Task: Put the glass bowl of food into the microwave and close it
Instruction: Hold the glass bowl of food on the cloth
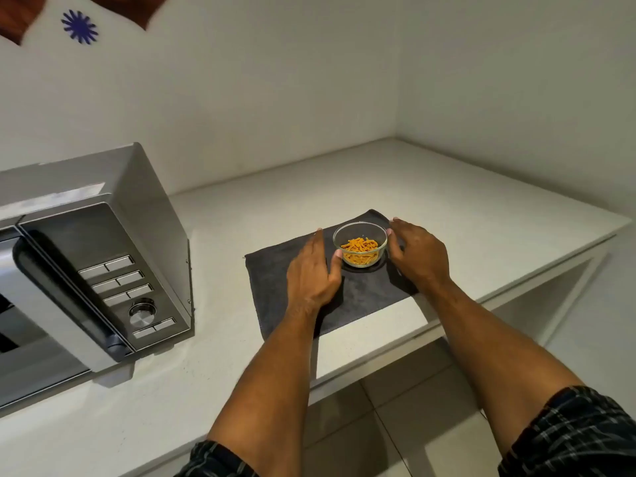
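Near the front edge of the white countertop (430, 187), on a dark grey cloth (364, 294), stands the glass bowl (360, 244), upright and holding orange strips of food (359, 250). The left hand (315, 270) lies at the bowl's left side, fingers extended, thumb tip touching the glass wall. The right hand (418, 253) cups the right side, fingers spread and curved; whether they press the glass cannot be told. Neither hand has closed around the bowl, which rests on the cloth. Toward the left edge of the countertop, well apart from the bowl, stands the steel microwave (103, 256), its handle (65, 290) and button panel (127, 287) facing the viewer.
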